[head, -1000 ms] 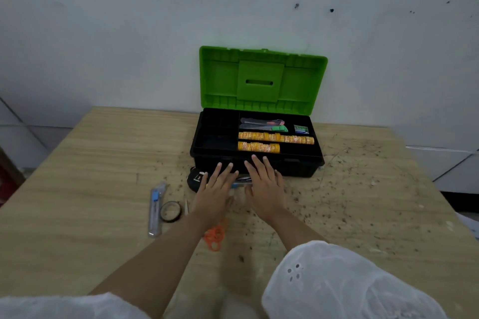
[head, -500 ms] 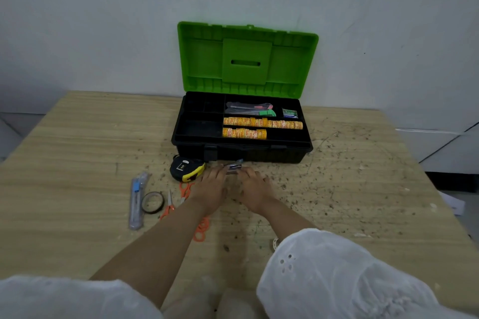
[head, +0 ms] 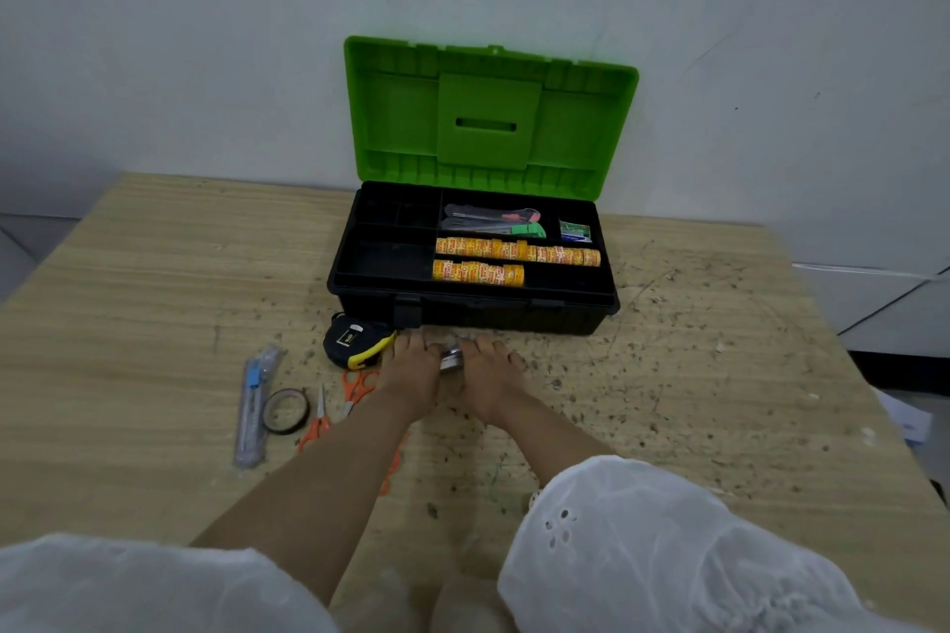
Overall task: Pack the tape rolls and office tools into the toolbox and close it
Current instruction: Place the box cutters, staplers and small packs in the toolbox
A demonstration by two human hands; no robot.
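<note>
Your worktop (head: 154, 272) looks like pale wood grain, matt and flecked with dark specks. The toolbox (head: 488, 316) is black moulded plastic with a dull sheen. Its lid (head: 488, 118), at 12 o'clock, is bright green ribbed plastic. The tape rolls (head: 514, 252) inside wear glossy yellow printed wrap. At the box's 7 o'clock, the tape measure (head: 354, 342) is black and yellow plastic. Near 8 o'clock, the scissors (head: 321, 422) have orange plastic loops and bare metal blades, and the cutter (head: 252, 406) lies in clear film. The metal piece (head: 451, 357) at 6 o'clock shines. Your sleeve (head: 642, 545) is white eyelet cloth.
</note>
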